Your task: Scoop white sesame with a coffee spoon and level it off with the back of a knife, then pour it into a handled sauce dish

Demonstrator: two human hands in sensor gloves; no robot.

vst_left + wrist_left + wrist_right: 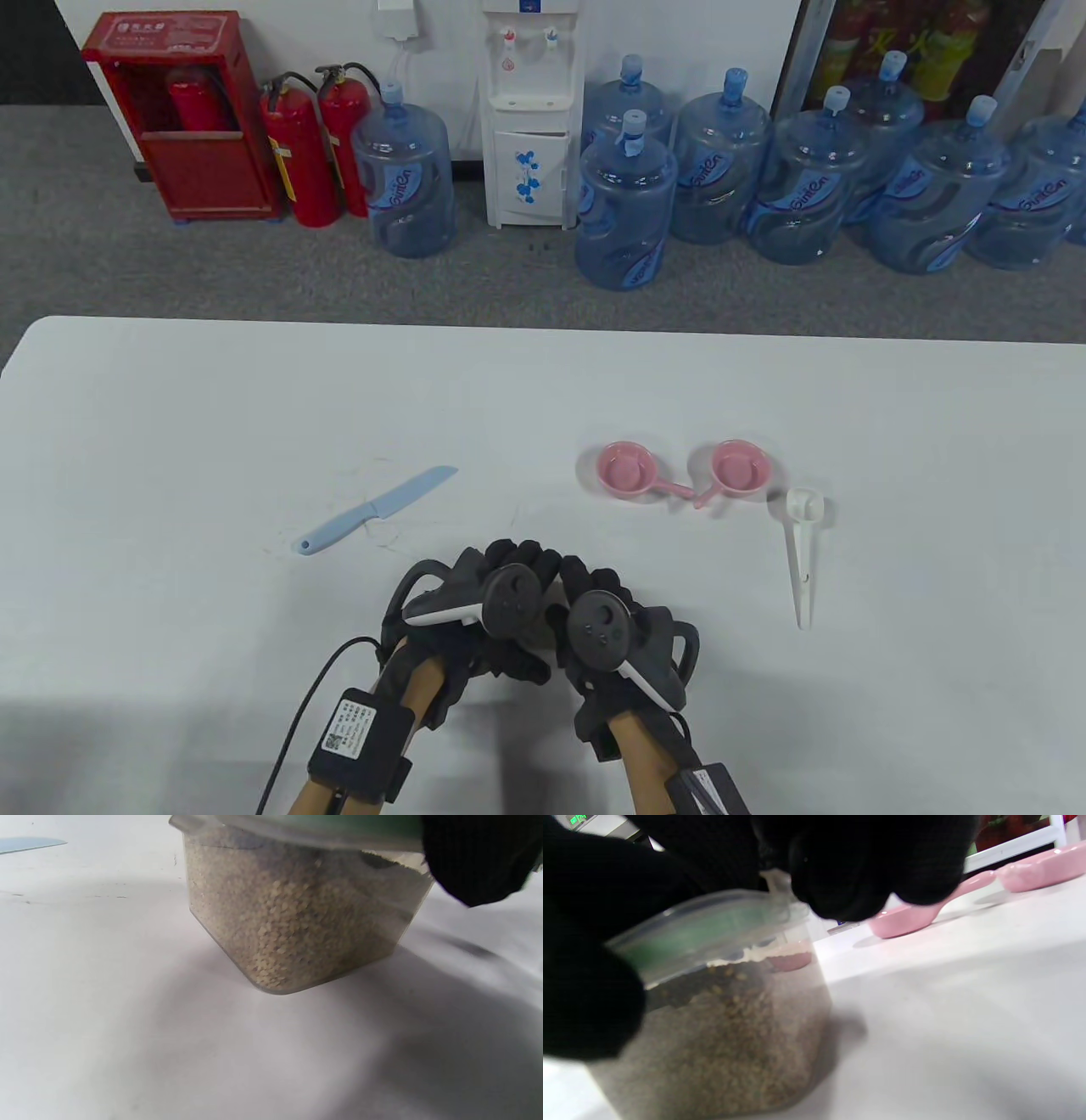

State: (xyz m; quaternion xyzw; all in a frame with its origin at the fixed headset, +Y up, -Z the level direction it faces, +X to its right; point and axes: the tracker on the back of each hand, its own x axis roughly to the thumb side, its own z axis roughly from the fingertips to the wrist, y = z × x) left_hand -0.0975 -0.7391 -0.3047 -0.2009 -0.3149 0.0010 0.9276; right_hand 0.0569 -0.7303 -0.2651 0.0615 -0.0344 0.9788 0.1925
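Both hands meet over a clear tub of white sesame (pixel 297 925) standing on the white table (pixel 170 407), near its front edge. The left hand (pixel 462 607) and right hand (pixel 615 637) curl their fingers around the tub's green-rimmed lid (pixel 712 929) (still on). The blue knife (pixel 377 509) lies to the left; two pink handled sauce dishes (pixel 628 469) and a white coffee spoon (pixel 802 543) lie to the right.
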